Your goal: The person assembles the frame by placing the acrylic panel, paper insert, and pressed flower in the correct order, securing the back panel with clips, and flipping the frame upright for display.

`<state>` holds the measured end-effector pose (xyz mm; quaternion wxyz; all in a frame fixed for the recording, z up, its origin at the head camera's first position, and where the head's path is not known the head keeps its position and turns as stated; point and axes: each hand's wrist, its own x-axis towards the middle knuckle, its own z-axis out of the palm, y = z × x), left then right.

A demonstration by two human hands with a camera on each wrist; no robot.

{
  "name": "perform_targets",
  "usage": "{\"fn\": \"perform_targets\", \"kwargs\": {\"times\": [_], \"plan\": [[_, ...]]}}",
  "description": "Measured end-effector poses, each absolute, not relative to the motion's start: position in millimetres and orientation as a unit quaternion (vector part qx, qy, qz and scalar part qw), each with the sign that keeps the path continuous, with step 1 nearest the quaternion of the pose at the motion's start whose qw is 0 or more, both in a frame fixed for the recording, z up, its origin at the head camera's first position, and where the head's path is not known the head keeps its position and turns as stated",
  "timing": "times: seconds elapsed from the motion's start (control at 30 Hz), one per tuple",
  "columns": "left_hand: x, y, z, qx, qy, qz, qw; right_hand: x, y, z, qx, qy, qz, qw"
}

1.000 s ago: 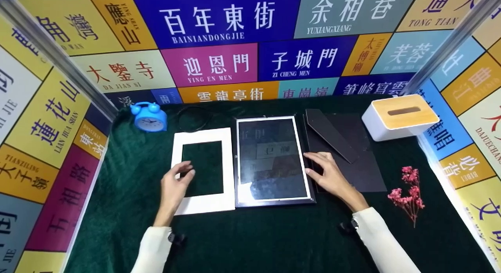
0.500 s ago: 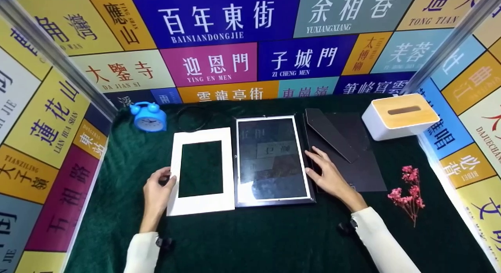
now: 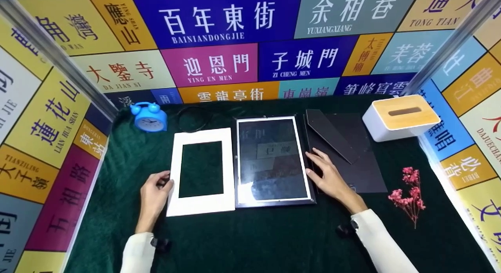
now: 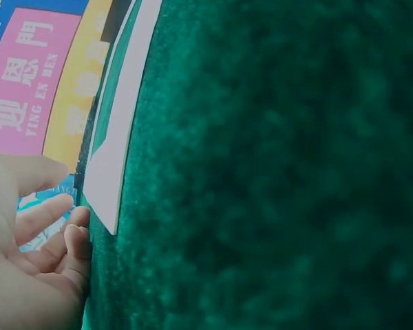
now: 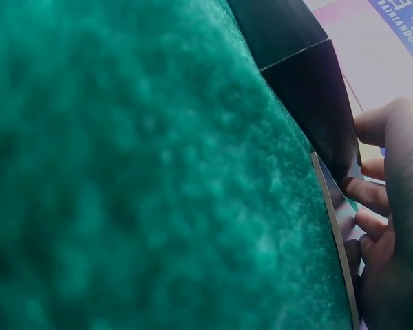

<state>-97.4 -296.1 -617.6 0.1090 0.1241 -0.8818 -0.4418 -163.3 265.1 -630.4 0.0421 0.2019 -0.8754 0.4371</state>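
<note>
In the head view, a white picture mat (image 3: 203, 204) with a rectangular cut-out lies flat, side by side with a black picture frame (image 3: 274, 167) that has a glassy pane and a white inner border. My left hand (image 3: 153, 196) is at the mat's left edge, fingers loosely bent; in the left wrist view the thumb and fingers of that hand (image 4: 45, 247) stand apart beside the mat (image 4: 107, 179). On the frame's right edge rest the extended fingers of my right hand (image 3: 330, 177). Beneath and beyond that hand lies a black backing board (image 3: 368, 167) with its easel leg (image 3: 332, 136).
A blue alarm clock (image 3: 149, 116) stands at the back left, near a thin black cable loop (image 3: 191, 118). A white tissue box with a wooden lid (image 3: 401, 118) is at the back right. Pink dried flowers (image 3: 409, 198) lie on the green cloth (image 3: 250, 241) at right.
My left hand has moved left, from over the mat's cut-out to beside its left edge, uncovering the lower left corner. The right hand stays at the frame, its fingers slightly shifted.
</note>
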Motion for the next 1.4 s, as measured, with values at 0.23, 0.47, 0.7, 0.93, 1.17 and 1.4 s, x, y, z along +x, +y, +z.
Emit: {"fn": "perform_targets", "kwargs": {"times": [0.23,0.47,0.7,0.93,1.17,1.4], "plan": [[-99.0,-297.2,-622.3,0.099,-0.896,-0.417,0.115,-162.6,266.3,-630.3,0.202,-0.876,0.435,0.051],[-103.1,-292.9,-616.2,0.093,-0.919,-0.376,0.073,-162.3,266.4,-630.0,0.205,-0.875,0.433,0.061],[-106.1,-287.8,-603.0,0.110,-0.931,-0.348,0.011,-162.7,264.8,-631.8,0.210,-0.875,0.431,0.065],[-107.8,-280.6,-589.9,0.128,-0.944,-0.303,-0.012,-162.9,263.9,-633.4,0.219,-0.871,0.434,0.073],[-106.1,-276.7,-580.1,0.159,-0.947,-0.276,-0.042,-162.0,263.1,-635.1,0.218,-0.871,0.433,0.077],[-104.9,-284.8,-570.5,0.172,-0.924,-0.336,-0.062,-162.7,263.6,-632.9,0.213,-0.873,0.434,0.070]]}}
